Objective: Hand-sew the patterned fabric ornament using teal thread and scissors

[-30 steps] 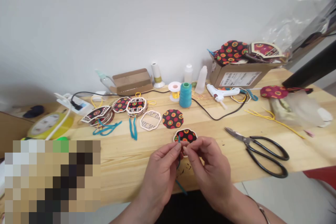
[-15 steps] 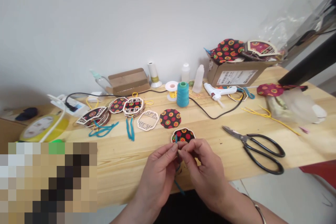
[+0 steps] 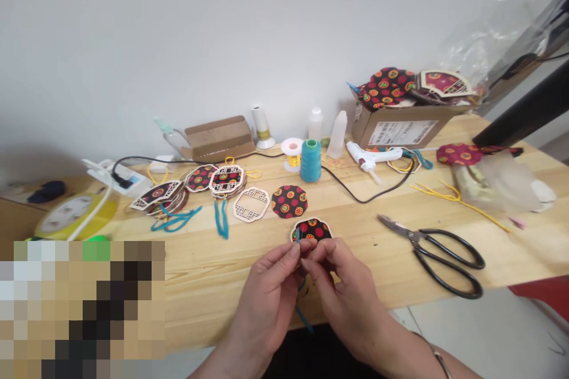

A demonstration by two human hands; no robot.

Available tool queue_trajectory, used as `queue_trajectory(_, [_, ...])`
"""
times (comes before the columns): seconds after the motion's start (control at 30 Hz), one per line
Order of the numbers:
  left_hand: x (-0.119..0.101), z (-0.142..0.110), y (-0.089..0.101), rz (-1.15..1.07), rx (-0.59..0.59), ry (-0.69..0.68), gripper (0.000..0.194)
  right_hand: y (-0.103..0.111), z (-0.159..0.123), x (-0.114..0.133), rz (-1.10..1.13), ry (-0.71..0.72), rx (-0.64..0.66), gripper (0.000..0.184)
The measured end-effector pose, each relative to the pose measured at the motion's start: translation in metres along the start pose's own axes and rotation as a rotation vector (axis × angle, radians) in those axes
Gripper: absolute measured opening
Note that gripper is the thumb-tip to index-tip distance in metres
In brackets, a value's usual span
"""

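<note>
Near the table's front edge my left hand [image 3: 274,281] pinches a teal cord [image 3: 304,318], whose short end sticks up past the thumb while the rest hangs below. Close beside it, my right hand [image 3: 349,284] has thumb and forefinger pressed together; whatever is between them is too small to make out. Just beyond my fingertips lies a wooden-framed piece with black flowered fabric [image 3: 313,228], its lower part hidden by my hands. Behind that are a scalloped fabric round [image 3: 290,201] and a bare cut-out wooden frame [image 3: 251,205].
Large black-handled scissors [image 3: 433,254] lie to the right. A teal thread cone [image 3: 310,161], a yellow thread spool [image 3: 293,155] and a white glue gun [image 3: 373,157] stand or lie farther back. Finished-looking ornaments [image 3: 226,180] are at left; a cardboard box [image 3: 395,124] stands back right.
My right fingertips have shifted slightly, with the thumb a little lower and the fingers curled. My left hand still pinches the teal cord in nearly the same place.
</note>
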State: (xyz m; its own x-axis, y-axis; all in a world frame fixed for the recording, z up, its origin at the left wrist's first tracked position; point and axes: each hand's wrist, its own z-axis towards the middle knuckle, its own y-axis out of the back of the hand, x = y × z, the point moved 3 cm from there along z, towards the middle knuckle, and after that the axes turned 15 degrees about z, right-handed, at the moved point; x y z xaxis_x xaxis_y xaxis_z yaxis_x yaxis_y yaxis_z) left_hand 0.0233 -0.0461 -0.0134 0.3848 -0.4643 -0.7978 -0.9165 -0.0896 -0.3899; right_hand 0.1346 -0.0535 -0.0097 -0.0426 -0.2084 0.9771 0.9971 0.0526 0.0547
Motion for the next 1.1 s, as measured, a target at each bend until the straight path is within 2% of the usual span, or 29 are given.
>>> queue_trajectory(0.57, [0.000, -0.003, -0.003, 0.068, 0.016, -0.031, 0.012, 0.000, 0.001, 0.002, 0.009, -0.020, 0.020, 0.012])
queue_trajectory(0.73, [-0.002, -0.002, -0.003, 0.093, 0.025, -0.042, 0.012, 0.002, 0.000, 0.005, -0.029, -0.015, 0.052, 0.007])
queue_trajectory(0.83, [-0.003, -0.001, -0.001, 0.111, -0.024, -0.059, 0.012, 0.012, 0.004, 0.013, -0.147, 0.115, 0.039, 0.010])
queue_trajectory(0.93, [-0.004, -0.001, 0.002, 0.153, -0.091, -0.110, 0.012, 0.026, 0.011, 0.022, -0.247, 0.254, -0.068, 0.021])
queue_trajectory(1.0, [-0.004, -0.002, 0.003, 0.222, -0.111, -0.148, 0.013, 0.032, 0.017, 0.023, -0.204, 0.196, -0.068, 0.027])
queue_trajectory(1.1, [-0.005, -0.005, 0.003, 0.384, -0.099, -0.198, 0.016, 0.030, 0.023, 0.019, -0.027, -0.021, 0.070, 0.029])
